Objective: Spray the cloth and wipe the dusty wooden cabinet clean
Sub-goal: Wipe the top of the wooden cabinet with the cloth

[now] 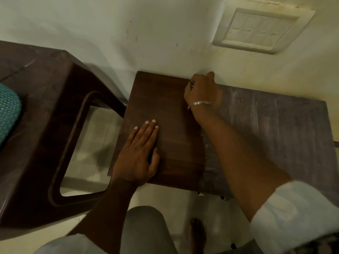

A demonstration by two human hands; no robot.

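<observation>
The wooden cabinet top [170,114] is dark and clean on its left half and grey with streaked dust on its right half [271,125]. My left hand [139,153] lies flat on the clean part near the front left corner, fingers straight. My right hand [203,92] is at the back edge by the wall, on the line between clean and dusty wood. Its fingers are curled down over a small dark piece of cloth [192,84], which is mostly hidden under the hand. No spray bottle is in view.
A brown plastic chair [45,125] stands close on the left, with a teal mesh item [8,109] on its seat. The wall [128,33] runs along the cabinet's back and carries a switch plate [260,30]. My bare foot [197,233] is on the tiled floor below.
</observation>
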